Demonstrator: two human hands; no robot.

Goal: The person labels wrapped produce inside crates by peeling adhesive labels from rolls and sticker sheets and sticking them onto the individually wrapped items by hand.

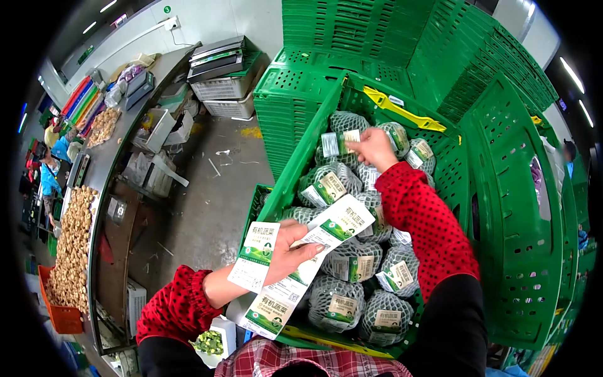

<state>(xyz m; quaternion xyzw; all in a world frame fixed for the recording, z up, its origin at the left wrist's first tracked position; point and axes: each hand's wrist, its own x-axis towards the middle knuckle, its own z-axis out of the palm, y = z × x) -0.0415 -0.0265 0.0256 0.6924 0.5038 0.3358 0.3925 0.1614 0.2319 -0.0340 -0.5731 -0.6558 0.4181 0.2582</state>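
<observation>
My left hand (287, 256) is closed on a strip of printed labels (342, 221), white and green with Chinese characters; its pieces fan out above and below the fingers. My right hand (375, 148) reaches to the far end of a green crate (300, 171), its fingertips pinching the edge of a single label (340, 143). That label lies over a round pack in white foam netting (347, 120). Several similar netted packs fill the crate, many bearing labels, such as the front pack (326, 292). What the netting wraps is hidden.
Stacked green crates (295, 94) rise behind, and a tall green crate wall (512, 220) stands at the right. On the left, a long metal table (129, 135) carries a pile of small brown produce (76, 242). An orange crate (66, 319) is at its near end.
</observation>
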